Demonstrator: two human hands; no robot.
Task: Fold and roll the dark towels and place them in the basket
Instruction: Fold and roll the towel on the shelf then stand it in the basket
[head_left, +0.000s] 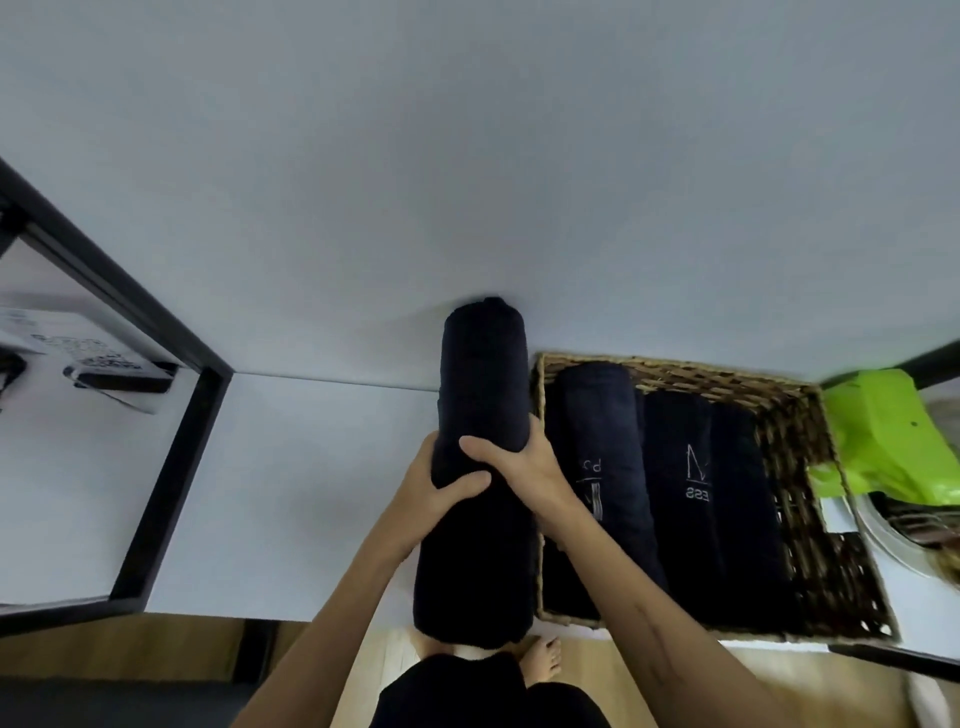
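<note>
A dark rolled towel (480, 374) is held lengthwise over the white table, just left of the wicker basket (810, 441). My left hand (436, 493) grips the roll from the left, thumb across its top. My right hand (524, 462) grips it from the right, fingers curled over it. Inside the basket lie three dark rolled towels (675, 493) side by side, two with pale stitched lettering. The basket's right part holds no towel.
A bright green bag (883, 436) sits right of the basket, above a round white object. A black-framed mirror (171, 332) leans at the left. The white table's (311, 467) front edge runs just below the basket, with wooden floor and my bare feet beneath.
</note>
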